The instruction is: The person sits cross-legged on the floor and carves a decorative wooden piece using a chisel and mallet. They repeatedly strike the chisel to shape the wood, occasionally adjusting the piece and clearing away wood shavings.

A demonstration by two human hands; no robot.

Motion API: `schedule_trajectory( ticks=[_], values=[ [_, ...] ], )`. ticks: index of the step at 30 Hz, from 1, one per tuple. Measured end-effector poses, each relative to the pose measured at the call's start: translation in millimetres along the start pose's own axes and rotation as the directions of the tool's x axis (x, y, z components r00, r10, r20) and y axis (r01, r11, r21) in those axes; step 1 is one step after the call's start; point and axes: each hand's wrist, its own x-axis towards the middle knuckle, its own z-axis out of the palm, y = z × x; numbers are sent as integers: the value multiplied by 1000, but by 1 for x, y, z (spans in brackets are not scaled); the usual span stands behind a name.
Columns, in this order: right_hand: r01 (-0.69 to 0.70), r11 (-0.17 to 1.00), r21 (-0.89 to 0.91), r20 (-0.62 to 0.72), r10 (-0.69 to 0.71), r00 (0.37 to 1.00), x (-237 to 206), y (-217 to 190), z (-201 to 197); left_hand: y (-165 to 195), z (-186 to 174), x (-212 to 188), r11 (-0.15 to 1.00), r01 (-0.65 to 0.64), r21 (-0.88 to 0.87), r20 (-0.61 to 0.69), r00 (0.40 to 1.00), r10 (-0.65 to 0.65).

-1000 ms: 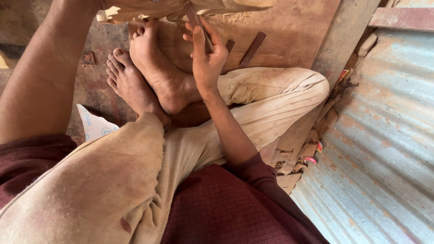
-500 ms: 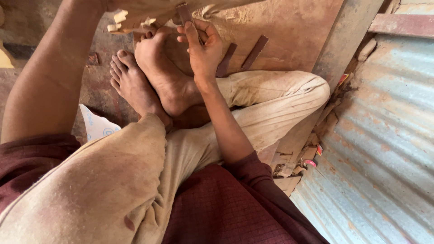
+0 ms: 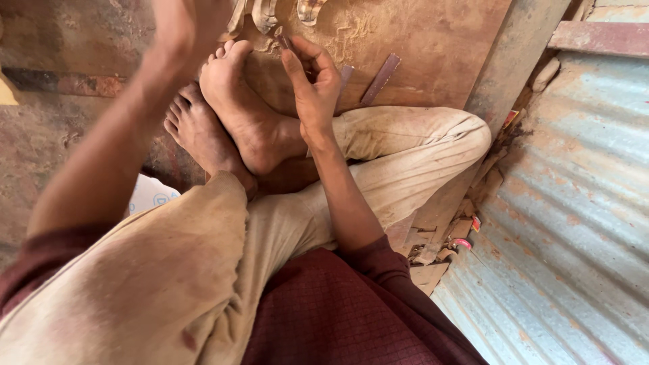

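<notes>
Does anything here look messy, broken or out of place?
Mostly litter: broken wood scraps and a small pink piece lie in the gap beside the corrugated metal sheet. Sawdust dusts the wooden board near the right hand. Nothing looks spilled.

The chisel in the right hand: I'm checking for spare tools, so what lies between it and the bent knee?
In the head view, between the chisel in the right hand and the knee, two dark flat bars lie on the wooden board.
</notes>
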Motion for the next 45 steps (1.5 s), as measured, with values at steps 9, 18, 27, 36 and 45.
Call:
schedule_trajectory(
  ticks=[9, 18, 27, 36, 45],
  values=[
    [-4, 1000, -25, 127, 7, 992, -9, -13, -13, 1, 37, -28, 885, 223, -409, 94, 975, -202],
    [-333, 926, 177, 152, 309, 939, -8, -12, -36, -4, 28, -28, 880, 204, -430, 265, 960, -93],
    [382, 833, -401, 215, -320, 923, -19, -31, -16, -7, 55, -37, 789, 290, -542, -54, 925, -377],
    [97, 885, -454, -12, -115, 993, -26, -33, -10, -2, 48, -38, 809, 349, -473, 18, 922, -387],
    [436, 700, -566, 42, -504, 863, -20, -30, -19, 5, 69, -43, 999, 17, -44, -137, 990, -23]
  ],
)
